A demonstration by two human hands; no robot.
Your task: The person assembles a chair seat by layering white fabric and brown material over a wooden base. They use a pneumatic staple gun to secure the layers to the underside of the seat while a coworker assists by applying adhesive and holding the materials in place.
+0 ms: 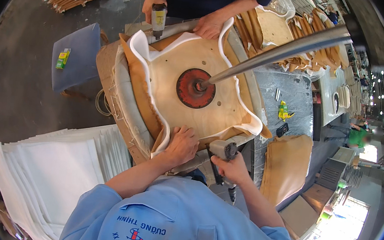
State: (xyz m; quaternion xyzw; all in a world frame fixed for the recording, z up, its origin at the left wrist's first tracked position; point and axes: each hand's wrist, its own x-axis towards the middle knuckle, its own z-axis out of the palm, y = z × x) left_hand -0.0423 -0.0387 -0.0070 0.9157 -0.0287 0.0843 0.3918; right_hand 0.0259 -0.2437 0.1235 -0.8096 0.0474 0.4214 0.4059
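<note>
Bottom-up in front of me lies a seat panel with a pale plywood board [163, 79], white foam edging [140, 46] and a brown cover [136, 73] around it. A round red pressing disc [186, 89] on a metal rod [279, 49] bears on the board's middle. My left hand [182, 145] is at the near edge, fingers closed over the folded cover, fingertips against the wood. My right hand [233, 168] grips a staple gun [223, 150], its head close to the near edge, right of my left hand.
Across from me a co-worker's hand [153, 4] holds another staple gun [158, 20]; their other hand [210, 26] presses the far edge. White sheets [51, 166] are stacked left, brown covers [285, 167] right. A blue-topped stool [74, 56] bears a small green-yellow box [63, 58].
</note>
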